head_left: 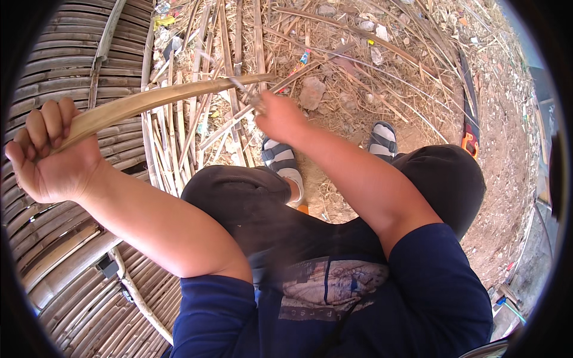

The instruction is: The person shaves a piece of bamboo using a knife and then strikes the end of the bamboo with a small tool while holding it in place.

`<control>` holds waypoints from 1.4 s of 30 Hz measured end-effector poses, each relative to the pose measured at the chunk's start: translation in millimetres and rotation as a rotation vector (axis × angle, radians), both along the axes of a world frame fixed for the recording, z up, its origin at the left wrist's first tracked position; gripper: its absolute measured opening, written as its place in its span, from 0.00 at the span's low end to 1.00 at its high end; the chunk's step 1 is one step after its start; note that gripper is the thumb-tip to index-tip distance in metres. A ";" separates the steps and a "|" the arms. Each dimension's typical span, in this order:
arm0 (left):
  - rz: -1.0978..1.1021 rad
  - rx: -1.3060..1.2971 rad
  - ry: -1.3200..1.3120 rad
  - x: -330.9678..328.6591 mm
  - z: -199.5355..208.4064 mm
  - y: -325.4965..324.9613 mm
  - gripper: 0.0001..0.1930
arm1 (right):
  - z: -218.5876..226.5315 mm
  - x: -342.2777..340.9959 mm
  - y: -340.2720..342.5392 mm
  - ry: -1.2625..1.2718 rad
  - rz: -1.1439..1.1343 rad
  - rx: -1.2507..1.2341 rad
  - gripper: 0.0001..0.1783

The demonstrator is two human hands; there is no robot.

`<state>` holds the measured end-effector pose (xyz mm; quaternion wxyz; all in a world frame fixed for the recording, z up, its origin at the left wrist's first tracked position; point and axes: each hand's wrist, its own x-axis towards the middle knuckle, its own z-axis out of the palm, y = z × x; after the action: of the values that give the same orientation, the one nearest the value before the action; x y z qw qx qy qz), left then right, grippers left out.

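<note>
Bamboo [149, 99] slants over slats [258, 36], left hand [62, 170] clenched round one end, right hand [279, 119] gripping a knife [246, 91] near the other, which I fear could flex, making it skid.

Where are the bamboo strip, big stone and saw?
Bamboo strip [152, 99]: head view, middle of its length.
Big stone [312, 93]: head view, centre of its upper face.
Saw [470, 106]: head view, its long dark part.
</note>
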<state>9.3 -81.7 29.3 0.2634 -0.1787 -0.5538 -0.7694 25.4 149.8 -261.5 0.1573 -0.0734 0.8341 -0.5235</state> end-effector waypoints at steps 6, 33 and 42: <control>-0.018 0.001 -0.019 5.2 3.1 10.9 0.19 | 76.9 -7.7 -20.8 0.421 0.166 -0.129 0.18; 0.369 -0.017 0.050 -0.7 -7.6 27.2 0.26 | -70.9 9.0 21.9 -0.158 -0.082 0.135 0.22; 0.006 -0.001 0.008 0.4 -6.6 -14.1 0.25 | 42.3 -3.9 -20.8 0.178 0.125 -0.096 0.20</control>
<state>9.6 -95.8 22.7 0.2675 -0.1803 -0.5538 -0.7676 21.5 129.0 -219.3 0.1111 -0.1790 0.8127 -0.5433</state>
